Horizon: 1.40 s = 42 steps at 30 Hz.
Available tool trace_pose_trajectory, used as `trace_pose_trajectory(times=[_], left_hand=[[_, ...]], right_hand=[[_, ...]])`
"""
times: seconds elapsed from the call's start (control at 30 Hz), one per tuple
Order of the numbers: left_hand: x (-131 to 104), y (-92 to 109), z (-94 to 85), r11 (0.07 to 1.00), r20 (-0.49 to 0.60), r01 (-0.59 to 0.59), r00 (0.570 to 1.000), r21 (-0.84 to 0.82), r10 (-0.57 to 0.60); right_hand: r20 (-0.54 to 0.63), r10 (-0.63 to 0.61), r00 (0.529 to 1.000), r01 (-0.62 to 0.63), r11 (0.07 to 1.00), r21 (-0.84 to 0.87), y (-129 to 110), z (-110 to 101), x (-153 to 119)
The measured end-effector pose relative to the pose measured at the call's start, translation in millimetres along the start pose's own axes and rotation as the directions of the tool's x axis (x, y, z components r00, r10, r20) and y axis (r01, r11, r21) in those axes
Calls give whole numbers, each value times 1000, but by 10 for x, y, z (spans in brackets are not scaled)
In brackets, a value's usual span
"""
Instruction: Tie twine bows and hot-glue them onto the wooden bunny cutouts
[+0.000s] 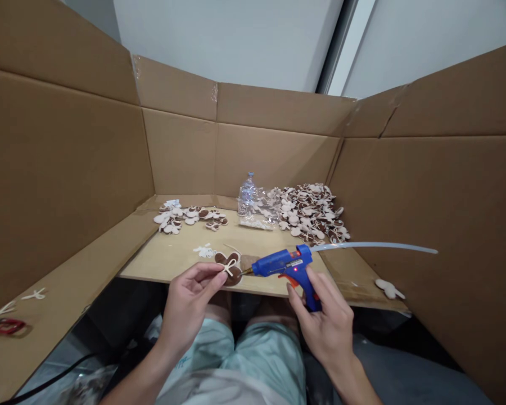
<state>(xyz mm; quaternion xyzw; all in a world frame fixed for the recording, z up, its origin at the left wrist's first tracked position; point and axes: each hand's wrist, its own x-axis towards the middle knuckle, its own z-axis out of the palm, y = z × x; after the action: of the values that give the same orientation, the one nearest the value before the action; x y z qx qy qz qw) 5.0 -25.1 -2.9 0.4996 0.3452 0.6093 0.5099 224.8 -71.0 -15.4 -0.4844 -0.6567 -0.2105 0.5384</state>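
Note:
My right hand is wrapped round the handle of a blue hot glue gun, with a finger near its orange trigger. A red light glows on its side, and a long translucent glue stick sticks out of the back. Between thumb and fingers, my left hand pinches a cream bow at a brown, white-edged mouse-head-shaped patch. The gun's metal nozzle points at the patch's right side, touching or very close. Whether the bow is stuck to the patch, I cannot tell.
Cardboard walls enclose the wooden board. A large heap of patches lies back right, a smaller group back left. A bottle stands behind a clear plastic bag. Far left lie red-handled scissors and a loose bow.

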Motion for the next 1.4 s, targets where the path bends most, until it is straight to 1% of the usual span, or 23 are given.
trace_pose_trajectory(times=[0.3, 0.37, 0.43, 0.47, 0.53, 0.6, 0.67, 0.7, 0.73, 0.77, 0.87, 0.97, 1.07, 1.13, 1.17, 1.23, 1.3, 1.4], left_hand=[[1, 2, -7, 1000, -14, 5, 1000, 14, -4], [17, -8, -14, 1000, -15, 9, 1000, 20, -9], [44, -26, -29, 1000, -19, 11, 1000, 29, -11], [60, -36, -39, 999, -21, 14, 1000, 32, -13], [97, -55, -66, 999, -25, 21, 999, 24, -21], [141, -66, -101, 1000, -37, 21, 999, 1, -21], [192, -69, -142, 1000, -65, 12, 998, -24, -14], [218, -68, -164, 999, -82, 8, 997, -31, -10], [246, -65, -186, 999, -100, 2, 995, -36, -6], [273, -61, -209, 999, -114, -3, 993, -39, -1], [349, -43, -277, 999, -150, -23, 989, -46, 16], [409, -26, -342, 998, -181, -31, 983, -60, 20], [453, -13, -398, 996, -210, -46, 977, -82, 28], [475, -7, -425, 994, -226, -54, 974, -92, 32], [484, -5, -435, 994, -231, -55, 972, -94, 31], [500, -3, -451, 994, -234, -50, 972, -98, 25], [513, -5, -468, 994, -233, -43, 972, -104, 17], [536, -16, -505, 992, -239, -29, 971, -121, -1]], right_hand=[[13, 27, 1000, -26, 999, -45, 43, 0, -58], [37, 69, 997, -66, 995, -74, 65, 0, -60], [83, 150, 985, -140, 984, -108, 119, 19, -47], [120, 201, 972, -186, 974, -127, 163, 38, -37], [218, 313, 924, -275, 943, -190, 288, 101, -16], [335, 435, 836, -344, 890, -300, 451, 191, -10], [410, 535, 738, -373, 831, -412, 623, 294, -32], [424, 562, 710, -377, 812, -445, 702, 345, -53], [432, 577, 693, -378, 801, -465, 773, 391, -81], [434, 583, 687, -377, 796, -473, 835, 431, -111], [446, 580, 682, -369, 799, -474, 956, 497, -194], [431, 557, 710, -357, 812, -462, 981, 488, -221], [409, 515, 753, -341, 838, -427, 872, 483, -185], [460, 454, 763, -312, 882, -354, 709, 546, -142], [509, 410, 757, -291, 908, -300, 607, 611, -118], [624, 303, 720, -247, 953, -177, 387, 812, -57], [724, 194, 662, -210, 975, -69, 195, 1099, 30], [804, 105, 586, -171, 985, -3, 43, 1607, 217]])
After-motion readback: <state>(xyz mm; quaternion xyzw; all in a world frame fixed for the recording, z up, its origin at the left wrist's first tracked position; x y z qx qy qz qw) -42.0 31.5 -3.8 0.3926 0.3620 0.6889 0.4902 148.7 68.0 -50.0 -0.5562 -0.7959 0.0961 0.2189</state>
